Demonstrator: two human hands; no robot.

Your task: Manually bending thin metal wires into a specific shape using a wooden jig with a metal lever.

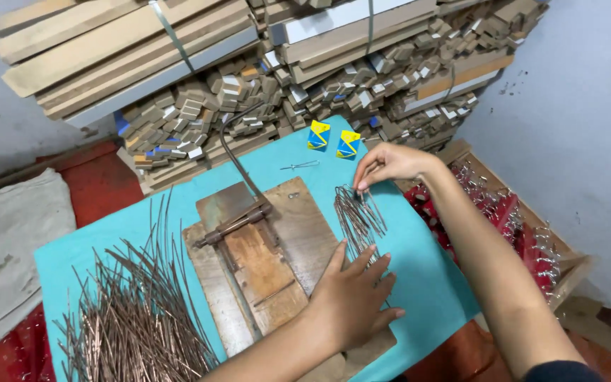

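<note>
Teal tbl cloth [419, 269], stacked wood [249, 64] behind

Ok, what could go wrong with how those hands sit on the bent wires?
The left hand presses flat on the bent wires; their ends might prick the palm. The right hand pinches the far ends near the cloth's edge, so strands could slide off toward the crate.

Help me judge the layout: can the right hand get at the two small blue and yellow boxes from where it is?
Probably yes. The right hand pinches the top of the bent wire bundle, and the two boxes stand just beyond it on the teal cloth, with nothing between them.
</note>
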